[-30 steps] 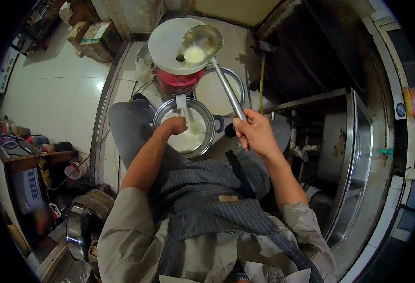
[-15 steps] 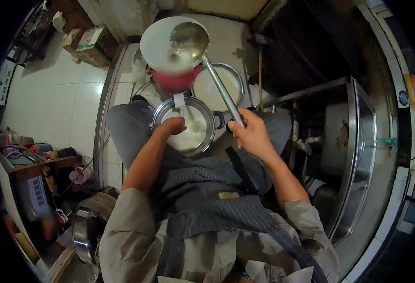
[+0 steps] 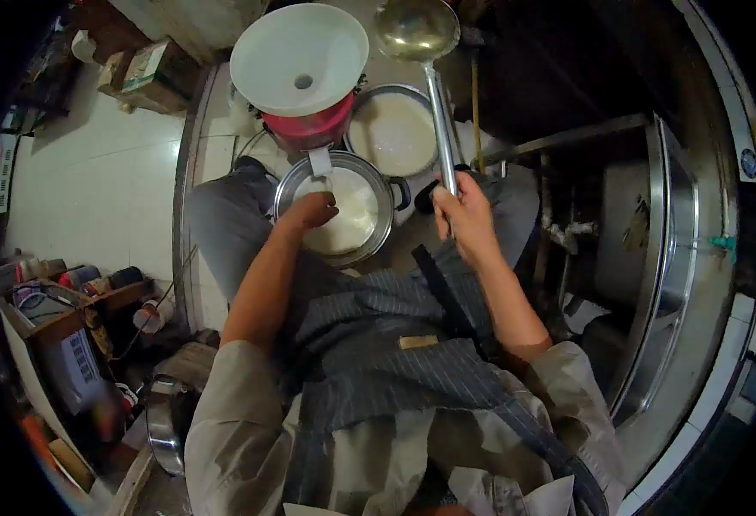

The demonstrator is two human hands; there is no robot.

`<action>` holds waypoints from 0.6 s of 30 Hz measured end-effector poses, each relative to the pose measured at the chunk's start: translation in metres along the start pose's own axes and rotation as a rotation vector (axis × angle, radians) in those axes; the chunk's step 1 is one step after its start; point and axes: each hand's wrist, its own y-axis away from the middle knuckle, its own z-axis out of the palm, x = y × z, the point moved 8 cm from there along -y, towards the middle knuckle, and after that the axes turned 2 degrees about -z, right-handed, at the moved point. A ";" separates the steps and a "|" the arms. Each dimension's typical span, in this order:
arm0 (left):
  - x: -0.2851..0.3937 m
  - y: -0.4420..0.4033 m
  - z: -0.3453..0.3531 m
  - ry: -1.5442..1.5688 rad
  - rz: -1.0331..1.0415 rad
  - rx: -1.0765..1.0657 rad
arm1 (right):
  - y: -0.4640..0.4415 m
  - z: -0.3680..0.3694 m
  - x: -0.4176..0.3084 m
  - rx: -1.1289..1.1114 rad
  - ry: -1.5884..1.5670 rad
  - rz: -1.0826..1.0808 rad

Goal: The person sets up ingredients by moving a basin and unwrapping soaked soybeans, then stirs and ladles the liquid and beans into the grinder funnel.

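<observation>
My right hand (image 3: 468, 217) is closed around the long metal handle of a large ladle (image 3: 417, 33), whose bowl is raised to the right of a white hopper (image 3: 299, 56). The hopper sits on a red machine body (image 3: 309, 129), with a dark round hole at its bottom. A pale spout (image 3: 319, 162) juts from the machine over a steel pot (image 3: 381, 230) holding creamy white liquid (image 3: 344, 219). Over the pot's left side, just below the spout, is my left hand (image 3: 312, 209), fingers curled; what they may hold is hidden.
A second wide pan (image 3: 393, 133) of creamy liquid stands behind the pot. A metal sink frame (image 3: 657, 258) is at right. Cardboard boxes (image 3: 156, 77) are at far left, and a cluttered wooden shelf (image 3: 94, 301) is at lower left. A cable runs along the floor.
The ladle has moved from over the hopper up and to the right, its handle now steeper. The hopper's bottom hole now shows. My left hand stays under the spout.
</observation>
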 end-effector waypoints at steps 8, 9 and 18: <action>-0.017 -0.018 0.013 0.092 -0.138 -0.082 | -0.117 -0.079 0.169 0.290 0.604 0.198; -0.019 -0.017 0.017 0.105 -0.151 -0.094 | -0.115 -0.082 0.166 0.342 0.800 0.293; -0.003 -0.024 0.011 0.116 -0.050 -0.055 | -0.132 -0.104 0.242 0.343 1.056 0.570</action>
